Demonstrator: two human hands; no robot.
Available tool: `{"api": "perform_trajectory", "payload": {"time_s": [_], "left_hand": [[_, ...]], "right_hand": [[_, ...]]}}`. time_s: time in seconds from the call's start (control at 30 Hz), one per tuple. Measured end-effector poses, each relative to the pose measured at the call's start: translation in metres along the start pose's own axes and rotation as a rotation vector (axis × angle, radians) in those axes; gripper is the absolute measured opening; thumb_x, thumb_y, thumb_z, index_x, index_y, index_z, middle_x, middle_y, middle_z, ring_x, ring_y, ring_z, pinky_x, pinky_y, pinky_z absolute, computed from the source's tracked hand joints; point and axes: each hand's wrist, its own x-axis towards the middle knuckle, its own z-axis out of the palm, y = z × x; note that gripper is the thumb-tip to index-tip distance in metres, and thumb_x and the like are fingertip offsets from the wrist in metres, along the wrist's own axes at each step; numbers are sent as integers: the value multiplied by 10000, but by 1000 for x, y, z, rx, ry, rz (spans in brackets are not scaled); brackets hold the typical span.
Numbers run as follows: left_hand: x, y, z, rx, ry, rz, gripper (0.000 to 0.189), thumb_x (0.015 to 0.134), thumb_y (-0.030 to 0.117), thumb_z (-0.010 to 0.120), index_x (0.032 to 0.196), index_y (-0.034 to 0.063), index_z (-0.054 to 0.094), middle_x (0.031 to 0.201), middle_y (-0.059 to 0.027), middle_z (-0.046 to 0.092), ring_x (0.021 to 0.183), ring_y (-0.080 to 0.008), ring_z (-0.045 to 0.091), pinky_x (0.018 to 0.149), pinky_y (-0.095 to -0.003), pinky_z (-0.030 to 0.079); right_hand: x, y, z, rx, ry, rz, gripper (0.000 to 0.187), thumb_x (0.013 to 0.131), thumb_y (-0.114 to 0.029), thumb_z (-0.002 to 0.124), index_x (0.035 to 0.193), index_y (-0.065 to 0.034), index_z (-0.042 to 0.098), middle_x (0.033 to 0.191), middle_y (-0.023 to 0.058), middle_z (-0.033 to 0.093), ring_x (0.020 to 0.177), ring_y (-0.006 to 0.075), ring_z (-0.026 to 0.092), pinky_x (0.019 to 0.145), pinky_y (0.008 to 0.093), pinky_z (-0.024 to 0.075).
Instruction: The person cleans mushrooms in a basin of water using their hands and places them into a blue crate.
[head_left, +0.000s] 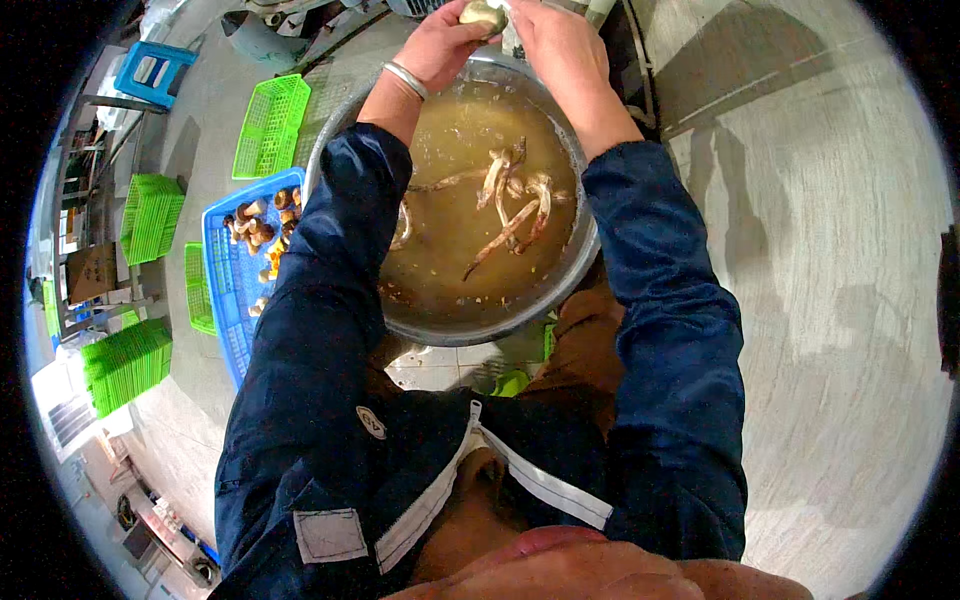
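At the top edge, above the far rim of a wide metal basin, my left hand is closed around a pale, rounded piece, perhaps a mushroom cap. My right hand touches it from the other side; its fingertips are partly cut off by the picture's edge, with something white between them that I cannot make out. Cloudy brown water fills the basin. Several long, root-like mushroom stems float in it. To the left, a blue plastic basket holds brown mushrooms and some yellow-orange ones.
A green plastic basket lies beyond the blue one, another beside it. Stacks of green baskets stand farther left, near a blue stool. A dark metal frame stands right of the basin's far side.
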Motion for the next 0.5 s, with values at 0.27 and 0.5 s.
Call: {"api": "perform_trajectory", "payload": {"time_s": [0.27, 0.5], "left_hand": [[9, 6, -18, 467, -50, -4, 308, 955, 90, 706, 1249, 3, 673, 1167, -64, 731, 1071, -164, 669, 956, -324, 529], [7, 3, -28, 464, -45, -39, 361, 942, 97, 729, 1286, 15, 657, 1168, -47, 716, 1052, -129, 649, 949, -308, 525]], "right_hand": [[1, -9, -6, -218, -14, -15, 273, 1028, -187, 502, 1226, -145, 685, 868, 200, 708, 786, 420, 692, 671, 515, 550], [2, -2, 1, -271, -123, 76, 259, 1013, -173, 544, 1210, -109, 700, 909, 201, 712, 818, 410, 693, 713, 498, 561]]}}
